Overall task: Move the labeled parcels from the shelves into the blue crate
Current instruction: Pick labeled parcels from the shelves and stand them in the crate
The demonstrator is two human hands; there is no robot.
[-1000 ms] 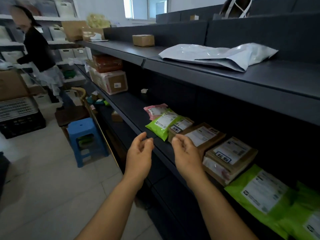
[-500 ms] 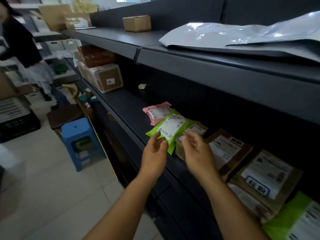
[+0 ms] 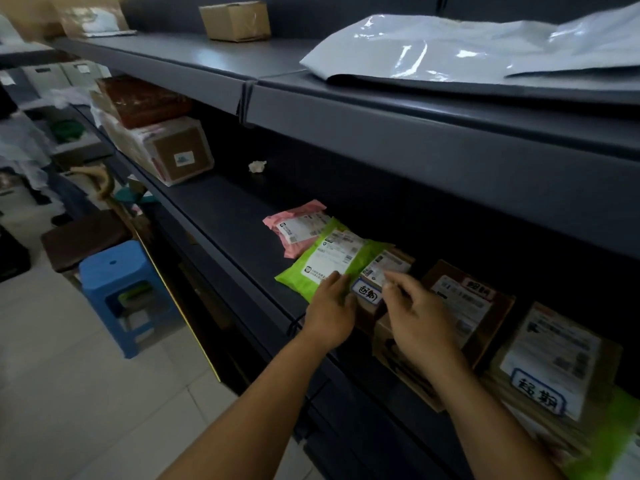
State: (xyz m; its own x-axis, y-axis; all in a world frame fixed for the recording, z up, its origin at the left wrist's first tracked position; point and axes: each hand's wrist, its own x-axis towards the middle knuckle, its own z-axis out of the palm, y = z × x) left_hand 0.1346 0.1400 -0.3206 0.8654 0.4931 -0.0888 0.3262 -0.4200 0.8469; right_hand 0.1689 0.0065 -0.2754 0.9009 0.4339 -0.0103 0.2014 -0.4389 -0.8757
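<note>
Reaching onto the middle shelf [image 3: 221,202] at centre frame, both hands now on the parcels rather than hovering short of the shelf edge as a second ago. Left hand [image 3: 330,311] resting with fingertips on the near corner of the green parcel [image 3: 332,259], which lies flat again after sitting tilted up between the hands half a second back; fingers spread on top, not clearly pinching, so grip cannot be told. Right hand [image 3: 419,320] curled, fingertips together at the label of the small brown parcel [image 3: 377,275] just right of the green one, apparently touching but not yet clamped. Means, by judgement, a pick just starting, nothing off the shelf yet.

Pink parcel [image 3: 298,226] behind and left of the green one, partly overlapped by it. More brown labeled parcels [image 3: 464,306] running toward lower right, the last cut off by the frame edge. Blue crate nowhere in view; only a blue stool [image 3: 121,282] at lower left. Undersides of both hands hidden, label print too blurred to read, back of the shelf lost in shadow
</note>
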